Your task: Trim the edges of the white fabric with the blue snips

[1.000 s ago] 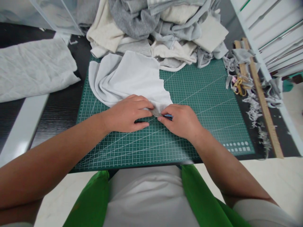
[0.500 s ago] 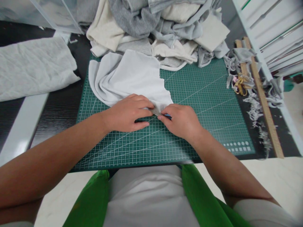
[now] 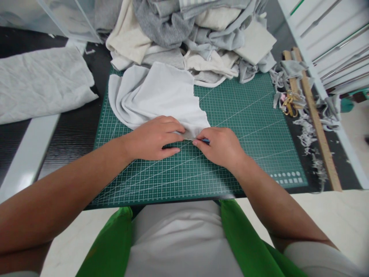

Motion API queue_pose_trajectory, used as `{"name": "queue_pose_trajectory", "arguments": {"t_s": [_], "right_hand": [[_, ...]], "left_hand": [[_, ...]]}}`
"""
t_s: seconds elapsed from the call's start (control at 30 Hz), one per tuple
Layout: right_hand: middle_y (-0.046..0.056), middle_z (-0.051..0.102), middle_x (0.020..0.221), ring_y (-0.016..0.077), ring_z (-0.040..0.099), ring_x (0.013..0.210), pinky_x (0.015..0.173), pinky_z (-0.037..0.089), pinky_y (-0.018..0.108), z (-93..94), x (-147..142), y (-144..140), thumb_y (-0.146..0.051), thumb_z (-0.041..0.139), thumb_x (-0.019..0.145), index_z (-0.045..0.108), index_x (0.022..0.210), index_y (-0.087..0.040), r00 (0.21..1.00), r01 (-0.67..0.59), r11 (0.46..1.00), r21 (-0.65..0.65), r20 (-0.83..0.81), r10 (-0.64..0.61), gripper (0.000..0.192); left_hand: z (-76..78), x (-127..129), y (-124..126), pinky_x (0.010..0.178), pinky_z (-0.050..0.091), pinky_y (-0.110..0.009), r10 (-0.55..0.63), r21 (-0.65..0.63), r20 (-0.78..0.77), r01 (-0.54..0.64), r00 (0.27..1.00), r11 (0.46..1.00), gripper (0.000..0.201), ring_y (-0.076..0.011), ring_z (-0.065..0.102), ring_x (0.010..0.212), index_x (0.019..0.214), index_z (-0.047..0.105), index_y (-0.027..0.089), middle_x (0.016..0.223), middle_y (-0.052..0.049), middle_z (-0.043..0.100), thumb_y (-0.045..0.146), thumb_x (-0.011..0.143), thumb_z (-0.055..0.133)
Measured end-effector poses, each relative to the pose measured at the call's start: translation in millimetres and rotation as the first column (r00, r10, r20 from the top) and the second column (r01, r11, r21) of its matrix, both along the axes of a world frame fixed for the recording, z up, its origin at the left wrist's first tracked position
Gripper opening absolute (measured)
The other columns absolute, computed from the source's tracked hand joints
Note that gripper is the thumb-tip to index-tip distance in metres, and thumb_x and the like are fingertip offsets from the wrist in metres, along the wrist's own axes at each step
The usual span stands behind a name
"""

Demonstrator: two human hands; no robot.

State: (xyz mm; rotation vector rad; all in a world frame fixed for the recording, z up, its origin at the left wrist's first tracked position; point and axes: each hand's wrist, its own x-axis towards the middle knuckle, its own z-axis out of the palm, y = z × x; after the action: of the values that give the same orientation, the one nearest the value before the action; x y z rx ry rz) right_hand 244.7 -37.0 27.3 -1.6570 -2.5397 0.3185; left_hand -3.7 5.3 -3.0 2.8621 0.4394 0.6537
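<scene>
The left hand [image 3: 157, 138] lies palm down, open, its fingers resting on the near edge of the white cloth [image 3: 170, 86] and its thumb held apart from them, over the mat [image 3: 245, 111]. The right hand [image 3: 221, 146], just beside it, is closed, thumb and forefinger pinched together on a blue tool [image 3: 206, 141] at the cloth's near right corner. Most of the tool is hidden by that hand, and whether the fingers also pinch the cloth I cannot tell.

The cloth spreads out beyond the left hand, bunched in curved folds to that hand's far left and flatter ahead of the right hand, where its jagged right edge runs away from the fingertips. Between the two hands a short stretch of its near edge shows.

Further beyond both hands a pile [image 3: 164, 30] of grey and cream fabric overlaps the far side of the mat. Well to the left of the left hand a grey cloth [image 3: 43, 82] lies on the dark worktop [image 3: 77, 134], with a clear bin [image 3: 66, 19] behind it. Well to the right of the right hand are gold scissors [image 3: 289, 104], scraps [image 3: 307, 136] and a long wood strip [image 3: 319, 130].
</scene>
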Motion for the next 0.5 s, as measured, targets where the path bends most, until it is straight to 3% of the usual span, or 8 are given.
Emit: {"name": "queue_pose_trajectory", "arguments": {"t_s": [0.2, 0.5], "right_hand": [[0.005, 0.079, 0.089, 0.0229, 0.072, 0.081, 0.075, 0.046, 0.034, -2.3, 2.7, 0.6, -0.037, 0.068, 0.091, 0.076, 0.090, -0.020, 0.994, 0.010, 1.000, 0.017, -0.106, -0.008, 0.019], [0.007, 0.079, 0.095, 0.0234, 0.072, 0.086, 0.075, 0.047, 0.034, -5.8, -2.6, -3.3, -0.038, 0.063, 0.095, 0.075, 0.095, -0.019, 0.999, -0.021, 0.999, 0.049, -0.032, 0.023, 0.023]], "left_hand": [[-0.8, -1.8, 1.5, 0.100, 0.056, -0.047, 0.004, -0.003, 0.025, -0.004, 1.000, 1.000, 0.024, -0.0285, 0.067, 0.113, 0.101, 0.073, 0.014, 0.120, -0.013, 0.072, 0.035, 0.098, 0.061], [-1.2, -1.0, 1.5, 0.099, 0.056, -0.048, 0.004, -0.014, 0.028, -0.004, 1.000, 1.000, 0.023, -0.0296, 0.067, 0.113, 0.101, 0.075, 0.014, 0.119, -0.014, 0.072, 0.034, 0.096, 0.064]]}}
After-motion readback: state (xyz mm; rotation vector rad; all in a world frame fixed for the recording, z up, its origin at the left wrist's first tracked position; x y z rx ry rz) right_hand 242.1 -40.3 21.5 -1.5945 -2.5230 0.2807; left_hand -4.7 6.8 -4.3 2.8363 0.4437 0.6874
